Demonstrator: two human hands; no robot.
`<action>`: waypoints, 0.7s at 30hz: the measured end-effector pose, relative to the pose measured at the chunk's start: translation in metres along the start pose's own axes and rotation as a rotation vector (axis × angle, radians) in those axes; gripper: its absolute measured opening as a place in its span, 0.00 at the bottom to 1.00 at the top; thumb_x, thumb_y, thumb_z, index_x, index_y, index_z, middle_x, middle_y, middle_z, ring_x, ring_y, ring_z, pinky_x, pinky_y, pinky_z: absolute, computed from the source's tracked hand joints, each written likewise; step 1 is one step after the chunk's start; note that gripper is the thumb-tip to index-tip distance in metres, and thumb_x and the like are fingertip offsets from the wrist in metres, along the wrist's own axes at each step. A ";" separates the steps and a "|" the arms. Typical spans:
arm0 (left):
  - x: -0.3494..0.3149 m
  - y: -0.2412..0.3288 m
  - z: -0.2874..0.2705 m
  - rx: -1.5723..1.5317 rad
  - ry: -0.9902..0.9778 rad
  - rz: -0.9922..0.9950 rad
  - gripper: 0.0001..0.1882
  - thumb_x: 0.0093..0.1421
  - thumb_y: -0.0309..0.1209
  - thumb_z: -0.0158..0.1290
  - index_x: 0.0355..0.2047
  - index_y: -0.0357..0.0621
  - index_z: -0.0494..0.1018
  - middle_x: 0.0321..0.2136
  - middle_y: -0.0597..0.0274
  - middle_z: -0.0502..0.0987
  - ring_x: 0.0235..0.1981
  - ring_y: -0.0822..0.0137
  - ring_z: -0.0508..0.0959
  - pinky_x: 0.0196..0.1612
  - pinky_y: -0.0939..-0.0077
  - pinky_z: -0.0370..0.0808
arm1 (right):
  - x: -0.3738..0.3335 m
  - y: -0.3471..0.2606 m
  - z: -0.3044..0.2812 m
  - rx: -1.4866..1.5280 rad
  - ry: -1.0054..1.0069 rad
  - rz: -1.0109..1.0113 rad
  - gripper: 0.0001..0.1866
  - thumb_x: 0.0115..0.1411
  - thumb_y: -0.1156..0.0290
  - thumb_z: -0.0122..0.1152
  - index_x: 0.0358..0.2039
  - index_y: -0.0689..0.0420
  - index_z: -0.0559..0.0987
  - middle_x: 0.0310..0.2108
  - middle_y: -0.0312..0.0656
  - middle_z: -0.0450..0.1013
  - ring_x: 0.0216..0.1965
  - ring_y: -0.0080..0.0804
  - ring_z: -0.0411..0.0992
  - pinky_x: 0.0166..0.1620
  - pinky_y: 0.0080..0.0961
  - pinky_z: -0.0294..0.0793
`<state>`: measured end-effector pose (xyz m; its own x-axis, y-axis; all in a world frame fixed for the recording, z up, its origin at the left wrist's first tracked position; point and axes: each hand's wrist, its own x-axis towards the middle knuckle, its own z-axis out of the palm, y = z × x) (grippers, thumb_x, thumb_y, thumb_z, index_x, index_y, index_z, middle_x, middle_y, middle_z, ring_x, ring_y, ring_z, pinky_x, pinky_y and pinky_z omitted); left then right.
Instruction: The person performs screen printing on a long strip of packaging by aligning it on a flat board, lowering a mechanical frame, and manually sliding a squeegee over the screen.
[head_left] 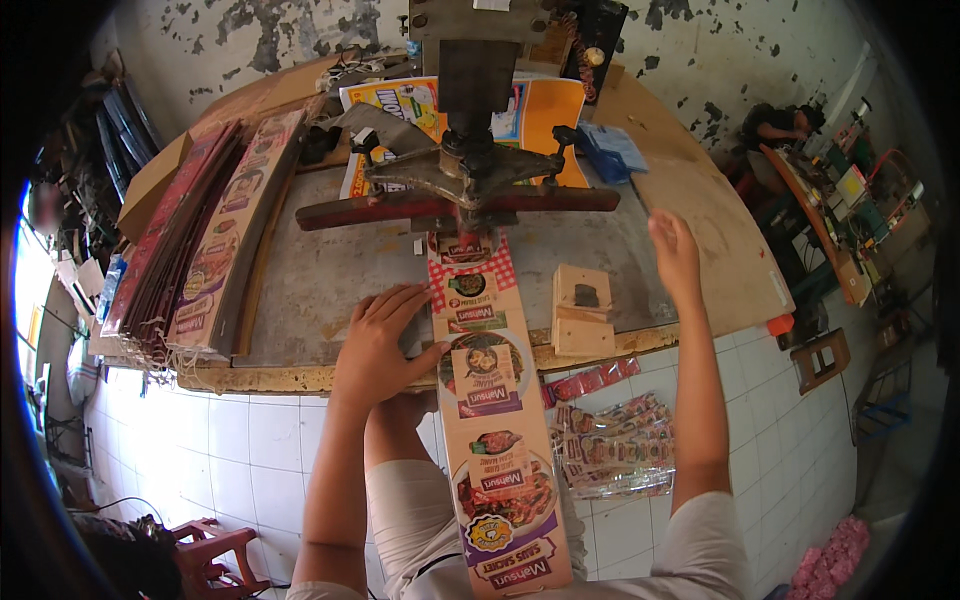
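A long printed cardboard strip runs from under the press head over the table's front edge and down to my lap. My left hand lies flat on the table along the strip's left edge, fingers stretched out and its thumb on the strip. To the right of the press, my right hand is raised with fingers stretched out and nothing visible in it. A small wooden block with a dark piece on it sits on the table between the strip and my right arm.
Stacked printed strips stand at the table's left. Blue plastic and a colourful printed sheet lie at the back. Printed pieces show below the front edge. A red stool is at lower left; another person sits far right.
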<state>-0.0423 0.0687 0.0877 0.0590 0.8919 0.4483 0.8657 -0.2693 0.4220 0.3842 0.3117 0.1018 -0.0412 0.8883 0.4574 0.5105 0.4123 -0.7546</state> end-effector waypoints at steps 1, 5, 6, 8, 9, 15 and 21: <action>0.001 0.001 -0.001 -0.006 0.008 -0.006 0.37 0.58 0.46 0.73 0.64 0.40 0.80 0.65 0.51 0.81 0.70 0.51 0.77 0.73 0.45 0.68 | 0.037 0.025 0.006 0.080 -0.008 0.091 0.25 0.78 0.54 0.63 0.61 0.62 0.80 0.58 0.46 0.81 0.62 0.38 0.77 0.65 0.36 0.73; 0.012 0.003 0.010 -0.088 0.015 0.006 0.35 0.58 0.44 0.73 0.64 0.42 0.80 0.64 0.51 0.82 0.69 0.50 0.78 0.72 0.47 0.69 | 0.163 0.125 -0.002 0.339 0.078 0.486 0.34 0.78 0.47 0.60 0.70 0.63 0.75 0.63 0.50 0.78 0.65 0.42 0.75 0.69 0.37 0.70; 0.008 0.002 0.006 -0.086 0.013 -0.015 0.35 0.59 0.43 0.73 0.64 0.42 0.80 0.64 0.51 0.82 0.68 0.50 0.78 0.72 0.48 0.68 | 0.176 0.120 0.019 0.391 0.089 0.571 0.35 0.78 0.47 0.60 0.71 0.63 0.74 0.63 0.50 0.77 0.66 0.43 0.74 0.70 0.38 0.70; 0.004 0.001 0.000 -0.073 0.031 -0.031 0.34 0.59 0.43 0.72 0.64 0.42 0.80 0.64 0.51 0.82 0.67 0.49 0.79 0.72 0.49 0.69 | 0.191 0.111 0.044 0.351 0.131 0.600 0.29 0.78 0.54 0.61 0.66 0.66 0.77 0.56 0.49 0.81 0.56 0.42 0.80 0.58 0.34 0.80; 0.001 0.001 -0.003 -0.066 0.040 -0.041 0.34 0.59 0.43 0.72 0.63 0.42 0.81 0.64 0.51 0.82 0.67 0.49 0.79 0.72 0.50 0.69 | 0.195 0.106 0.054 0.360 0.130 0.625 0.26 0.78 0.58 0.62 0.65 0.66 0.79 0.54 0.48 0.82 0.53 0.40 0.81 0.53 0.32 0.82; 0.004 0.001 0.003 -0.094 0.067 -0.015 0.33 0.60 0.44 0.72 0.63 0.43 0.81 0.63 0.51 0.82 0.64 0.48 0.80 0.71 0.52 0.70 | 0.225 0.132 0.054 0.552 0.344 0.591 0.16 0.72 0.78 0.67 0.59 0.62 0.84 0.49 0.43 0.83 0.45 0.33 0.82 0.42 0.25 0.84; 0.005 0.003 0.003 -0.104 0.075 0.001 0.32 0.61 0.44 0.71 0.62 0.43 0.81 0.61 0.52 0.83 0.64 0.48 0.80 0.71 0.53 0.70 | 0.211 0.112 0.007 0.629 0.351 0.354 0.16 0.72 0.77 0.68 0.59 0.61 0.85 0.49 0.39 0.83 0.47 0.31 0.81 0.50 0.26 0.83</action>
<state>-0.0377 0.0729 0.0890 0.0191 0.8628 0.5052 0.8091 -0.3102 0.4992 0.4267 0.5468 0.1101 0.3582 0.9153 0.1839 -0.1416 0.2479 -0.9584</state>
